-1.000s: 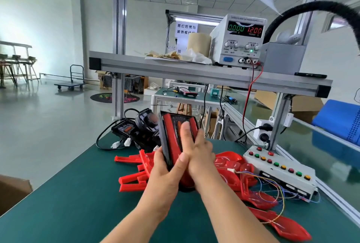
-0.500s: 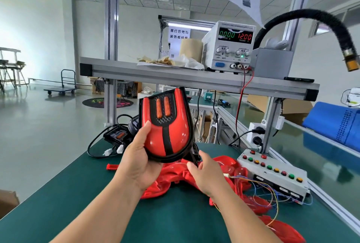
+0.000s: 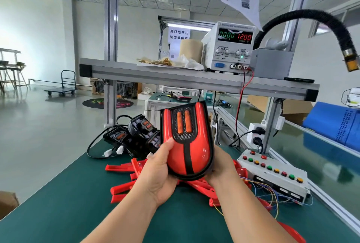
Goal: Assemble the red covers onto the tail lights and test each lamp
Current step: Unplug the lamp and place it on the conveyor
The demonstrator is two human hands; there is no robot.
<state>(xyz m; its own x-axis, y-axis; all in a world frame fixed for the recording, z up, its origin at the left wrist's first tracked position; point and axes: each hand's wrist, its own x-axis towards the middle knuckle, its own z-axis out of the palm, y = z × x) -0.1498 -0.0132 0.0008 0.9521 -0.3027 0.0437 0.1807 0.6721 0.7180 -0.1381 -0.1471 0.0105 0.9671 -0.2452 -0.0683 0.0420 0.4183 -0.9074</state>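
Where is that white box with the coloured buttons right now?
In the head view, the white button box lies on the green bench at the right, just right of the right hand, at the foot of the shelf post.

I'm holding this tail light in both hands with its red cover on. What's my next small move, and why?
Probably lower the tail light toward the button box and connect it for testing. The cover looks seated, your left hand and right hand hold it raised; the power supply reads zero current.

Power supply (image 3: 229, 48) display: 0000, 12.00; sign (image 3: 178, 37): 尾灯后壳与装饰框组装.
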